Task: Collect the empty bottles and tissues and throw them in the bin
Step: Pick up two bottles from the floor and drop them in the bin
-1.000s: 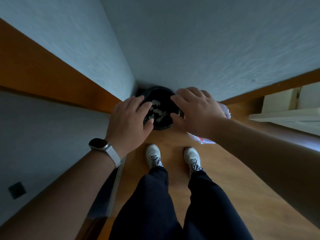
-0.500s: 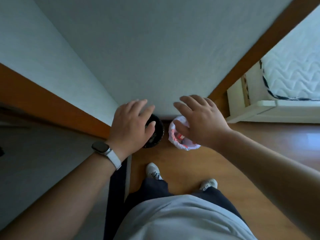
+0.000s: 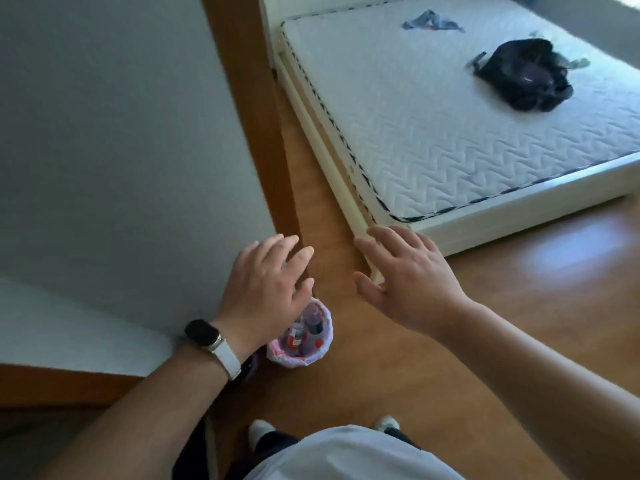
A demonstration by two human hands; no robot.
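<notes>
Floor: wood-look floor [image 3: 502,341], brown with a pale glare patch at right.
On the floor: small bin [image 3: 300,336] with a white liner, close to the wall corner, holding bottles with red labels; white bed frame [image 3: 519,216].
Mattress: white quilted mattress [image 3: 433,116] in the frame.
On the mattress: black bag [image 3: 524,74]; crumpled bluish cloth [image 3: 431,22].

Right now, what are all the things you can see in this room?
bin: one, white and pink liner, on the floor by the wall
bottles: at least two, red labels, inside the bin
bed: one, white mattress, upper right
bag: one, black, on the bed
cloth: one, blue-grey, far end of the bed
floor: brown wood
wall: grey-white with brown trim
watch: one, black with white strap, left wrist
left hand: open, empty, above the bin
right hand: open, empty
shoes: two, white, bottom
</notes>
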